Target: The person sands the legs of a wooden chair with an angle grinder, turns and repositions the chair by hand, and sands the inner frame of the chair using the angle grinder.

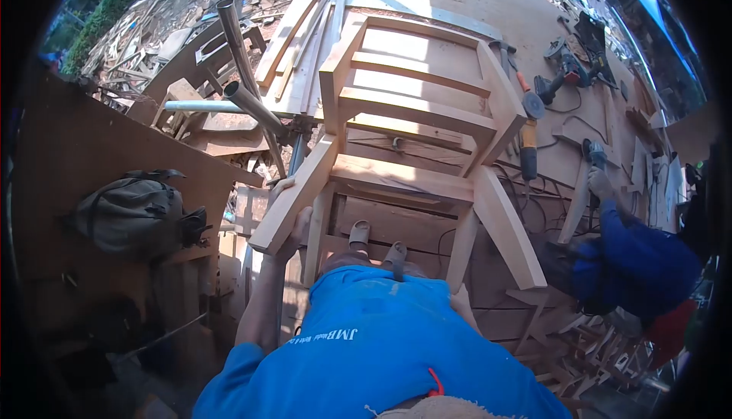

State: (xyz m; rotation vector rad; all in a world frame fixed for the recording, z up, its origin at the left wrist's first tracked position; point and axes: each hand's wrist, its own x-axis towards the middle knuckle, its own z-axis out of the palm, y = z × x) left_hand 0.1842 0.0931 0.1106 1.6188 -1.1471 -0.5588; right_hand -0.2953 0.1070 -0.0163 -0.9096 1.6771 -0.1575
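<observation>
A pale wooden chair frame (415,110) with slatted crosspieces and splayed legs stands tilted in front of my body. My left hand (296,234) is wrapped around the thick wooden piece at its left side, with fingertips showing on the far edge. My right hand is hidden; only a bare strip of skin shows beside the blue shirt, behind the right leg (507,232) of the frame. Below the frame's lower rail, my sandalled feet are visible on the boards.
Metal pipes (244,102) rise close to the frame's left side. An orange angle grinder (528,129), a hammer (503,57) and cords lie on the bench at right. A co-worker in blue (637,263) holds a power tool (595,156). A backpack (137,211) sits left.
</observation>
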